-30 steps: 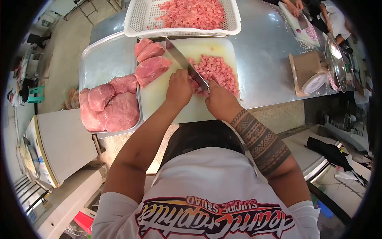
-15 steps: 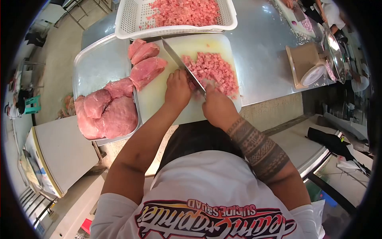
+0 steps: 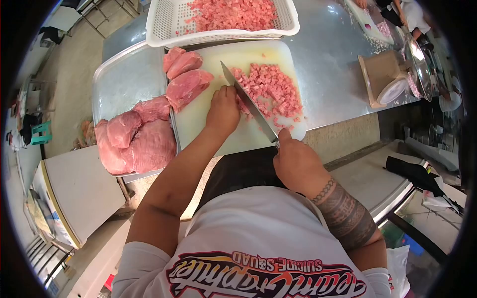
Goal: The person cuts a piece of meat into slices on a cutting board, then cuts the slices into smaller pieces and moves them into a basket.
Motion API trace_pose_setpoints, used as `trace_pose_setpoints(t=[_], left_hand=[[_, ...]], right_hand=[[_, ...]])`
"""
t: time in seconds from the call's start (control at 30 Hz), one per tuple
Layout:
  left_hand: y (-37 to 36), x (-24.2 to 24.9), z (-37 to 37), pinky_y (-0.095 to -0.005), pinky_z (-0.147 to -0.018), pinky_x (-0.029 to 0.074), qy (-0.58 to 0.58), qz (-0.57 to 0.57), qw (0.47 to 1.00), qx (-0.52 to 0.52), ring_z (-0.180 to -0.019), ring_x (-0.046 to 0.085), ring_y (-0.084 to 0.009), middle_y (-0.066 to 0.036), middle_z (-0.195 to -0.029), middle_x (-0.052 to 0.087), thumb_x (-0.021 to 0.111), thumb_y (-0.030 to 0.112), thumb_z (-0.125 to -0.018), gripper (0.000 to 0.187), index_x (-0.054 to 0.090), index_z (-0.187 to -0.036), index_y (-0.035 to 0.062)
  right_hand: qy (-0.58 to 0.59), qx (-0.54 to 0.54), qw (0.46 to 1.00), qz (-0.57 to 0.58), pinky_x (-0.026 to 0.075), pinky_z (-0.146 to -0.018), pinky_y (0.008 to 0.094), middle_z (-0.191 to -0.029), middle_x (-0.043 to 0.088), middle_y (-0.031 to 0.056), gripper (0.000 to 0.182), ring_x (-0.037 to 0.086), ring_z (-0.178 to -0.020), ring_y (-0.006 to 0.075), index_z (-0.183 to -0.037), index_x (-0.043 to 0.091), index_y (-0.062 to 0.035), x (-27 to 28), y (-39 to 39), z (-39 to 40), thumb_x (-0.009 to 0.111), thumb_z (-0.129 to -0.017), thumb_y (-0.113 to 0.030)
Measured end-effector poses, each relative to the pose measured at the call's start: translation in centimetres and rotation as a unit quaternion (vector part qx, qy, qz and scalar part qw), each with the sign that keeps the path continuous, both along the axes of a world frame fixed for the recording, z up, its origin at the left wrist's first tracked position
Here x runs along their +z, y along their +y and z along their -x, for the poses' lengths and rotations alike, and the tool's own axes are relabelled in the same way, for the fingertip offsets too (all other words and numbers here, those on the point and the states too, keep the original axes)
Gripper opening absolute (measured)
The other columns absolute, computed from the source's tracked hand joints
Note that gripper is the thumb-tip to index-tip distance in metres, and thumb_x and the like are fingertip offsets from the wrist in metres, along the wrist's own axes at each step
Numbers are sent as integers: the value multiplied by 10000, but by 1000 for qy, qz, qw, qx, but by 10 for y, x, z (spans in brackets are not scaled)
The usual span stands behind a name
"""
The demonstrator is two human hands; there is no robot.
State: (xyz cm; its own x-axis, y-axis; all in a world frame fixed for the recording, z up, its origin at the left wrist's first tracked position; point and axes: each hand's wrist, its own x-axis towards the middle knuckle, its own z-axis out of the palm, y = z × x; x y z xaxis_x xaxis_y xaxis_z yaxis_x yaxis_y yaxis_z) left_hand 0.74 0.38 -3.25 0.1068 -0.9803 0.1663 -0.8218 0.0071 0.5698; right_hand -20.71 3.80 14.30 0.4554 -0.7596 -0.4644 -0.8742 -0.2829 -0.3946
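Observation:
My right hand (image 3: 299,166) grips the handle of a long kitchen knife (image 3: 254,107), whose blade slants up and left across the white cutting board (image 3: 191,134). Curled fingers of my left hand (image 3: 223,110) rest on the board against the left side of the blade, over a bit of meat mostly hidden beneath them. Right of the blade lies a pile of diced pink meat (image 3: 273,89). Larger raw meat chunks (image 3: 189,89) sit at the board's left edge.
A metal tray (image 3: 126,69) with big meat pieces (image 3: 144,144) stands on the left. Beyond the board is a white perforated basket (image 3: 164,35) of diced meat. A brown scale (image 3: 380,77) stands on the metal table (image 3: 328,84) at right; another person's hand (image 3: 361,4) is farther off.
My right hand has drawn the knife back toward my body and to the right, and the blade tip came down with it. My left hand stays nearly in place.

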Motion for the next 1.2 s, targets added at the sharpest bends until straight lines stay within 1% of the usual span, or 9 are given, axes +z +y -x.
trace_pose_setpoints(t=[0.17, 0.27, 0.47, 0.6, 0.8, 0.97, 1.07, 1.17, 1.2], left_hand=[[0, -13, -2, -528, -930, 495, -8, 31, 999, -15, -1032, 595, -441, -241, -1100, 620, 569, -15, -870, 270, 571, -1139, -45], [-1, -6, -5, -537, -959, 494, 26, -11, 999, -16, -1074, 603, -461, -248, -1128, 632, 566, -22, -876, 267, 571, -1143, -42], [-2, 25, -18, -536, -958, 532, 81, -106, 991, -25, -1105, 651, -479, -276, -1150, 660, 549, -35, -887, 244, 611, -1123, -39], [-7, 19, -19, -532, -939, 545, 53, -94, 994, -33, -1068, 665, -472, -278, -1139, 667, 546, -46, -878, 221, 634, -1081, -43], [-11, 4, -30, -528, -945, 544, 54, -110, 991, -52, -1052, 668, -463, -266, -1103, 684, 576, -32, -880, 156, 666, -1008, -35], [-8, 15, -34, -506, -921, 540, 53, -76, 992, -81, -1035, 683, -432, -236, -1033, 707, 647, 8, -917, 139, 753, -1005, 13], [-3, 21, -33, -504, -903, 542, 57, -70, 994, -65, -1019, 684, -428, -226, -1026, 708, 666, 28, -912, 107, 753, -975, 16], [-4, 19, -32, -501, -890, 548, 40, -91, 994, -46, -991, 689, -424, -217, -1017, 710, 679, 46, -910, 111, 764, -979, 30], [-4, 18, -32, -500, -886, 550, 35, -89, 994, -44, -984, 691, -423, -216, -1012, 710, 679, 50, -911, 114, 768, -980, 32]], right_hand=[[-54, -23, 996, 61, 585, -771, 558, -916, 728, 279, 283, 733, -876, 461, -1152, 557, 67, -84, -17, -28, 592, -913, -79], [-81, -29, 994, 69, 576, -779, 580, -903, 713, 317, 295, 725, -904, 483, -1134, 521, 83, -84, -37, -47, 614, -897, -65], [-40, -35, 997, 52, 578, -794, 573, -918, 725, 282, 290, 729, -895, 472, -1164, 550, 71, -51, -40, -41, 584, -916, -77], [-52, -20, 997, 54, 575, -801, 574, -913, 720, 292, 303, 724, -897, 482, -1177, 535, 78, -25, -19, -28, 579, -917, -73], [-96, -29, 992, 75, 578, -811, 570, -874, 707, 314, 325, 715, -909, 492, -1172, 528, 89, -97, -36, -53, 604, -901, -73], [-106, -55, 991, 56, 571, -799, 572, -878, 704, 309, 294, 708, -899, 493, -1138, 550, 82, -86, -53, -55, 611, -895, -73], [-95, -40, 992, 76, 571, -818, 588, -931, 714, 310, 263, 716, -918, 502, -1110, 566, 60, -73, -45, -43, 618, -914, -107], [-66, -42, 997, 19, 558, -833, 600, -938, 710, 322, 264, 711, -938, 507, -1120, 564, 61, -33, -25, -32, 609, -917, -101], [-76, -36, 996, 30, 558, -831, 599, -938, 710, 321, 265, 712, -937, 506, -1123, 561, 59, -45, -23, -32, 607, -916, -99]])
